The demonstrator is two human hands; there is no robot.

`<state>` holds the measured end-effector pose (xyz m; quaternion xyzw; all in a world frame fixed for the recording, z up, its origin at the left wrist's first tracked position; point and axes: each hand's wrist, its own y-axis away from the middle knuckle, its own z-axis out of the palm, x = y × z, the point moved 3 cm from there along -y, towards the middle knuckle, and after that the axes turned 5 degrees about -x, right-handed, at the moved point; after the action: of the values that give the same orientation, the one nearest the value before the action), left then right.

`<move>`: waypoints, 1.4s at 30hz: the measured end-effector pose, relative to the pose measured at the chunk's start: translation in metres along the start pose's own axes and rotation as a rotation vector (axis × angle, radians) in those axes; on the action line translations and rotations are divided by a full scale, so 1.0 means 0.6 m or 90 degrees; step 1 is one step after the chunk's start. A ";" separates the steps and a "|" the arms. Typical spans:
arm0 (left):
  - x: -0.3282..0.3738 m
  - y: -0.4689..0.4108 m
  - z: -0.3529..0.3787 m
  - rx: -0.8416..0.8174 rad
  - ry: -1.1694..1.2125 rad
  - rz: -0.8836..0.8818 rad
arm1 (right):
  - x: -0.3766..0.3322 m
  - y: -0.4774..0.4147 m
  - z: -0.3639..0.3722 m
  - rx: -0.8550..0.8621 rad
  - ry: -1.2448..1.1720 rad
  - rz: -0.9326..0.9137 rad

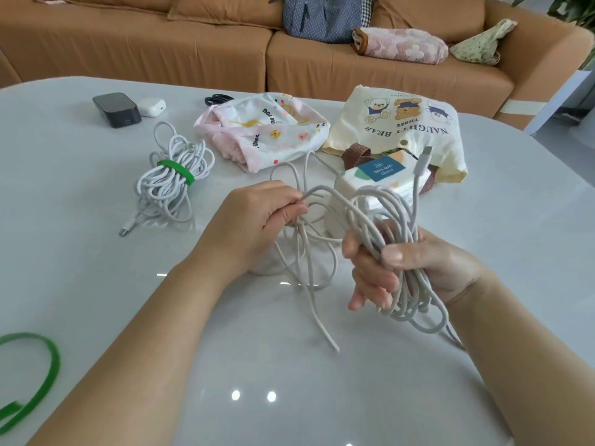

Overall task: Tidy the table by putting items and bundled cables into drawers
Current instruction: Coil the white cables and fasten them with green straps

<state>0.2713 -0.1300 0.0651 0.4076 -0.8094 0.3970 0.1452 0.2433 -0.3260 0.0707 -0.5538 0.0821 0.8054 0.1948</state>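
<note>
A long white cable (370, 204) hangs in loose loops above the grey table (96, 268). My right hand (412, 268) grips several gathered loops, and the cable's plug end sticks up behind it. My left hand (257, 220) pinches another strand of the same cable to the left. A bundled white cable (170, 178) with a green strap round it lies on the table at the left. A loose green strap (35, 375) lies at the near left edge.
At the back left sit a black charger block (117, 109) and a white earbud case (152, 106). Black scissors (217, 99), a pink printed pouch (267, 130), a cream bear tote (402, 123) and a tissue pack (383, 177) lie behind my hands. A brown sofa (225, 53) stands beyond.
</note>
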 end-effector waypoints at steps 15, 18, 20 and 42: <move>0.002 0.008 0.005 -0.019 0.137 -0.102 | -0.028 0.002 -0.021 0.239 0.069 -0.188; 0.004 0.007 0.010 -0.059 0.085 -0.083 | -0.046 0.008 -0.013 0.168 -0.051 -0.294; 0.000 0.006 0.011 -0.068 0.044 -0.085 | -0.050 0.005 -0.003 0.084 -0.181 -0.331; -0.002 0.009 0.021 -0.080 0.241 -0.218 | -0.016 -0.010 -0.016 0.495 0.336 -0.219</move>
<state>0.2688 -0.1368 0.0536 0.4471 -0.7102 0.3847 0.3844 0.2572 -0.3260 0.0764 -0.6306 0.3300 0.5039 0.4894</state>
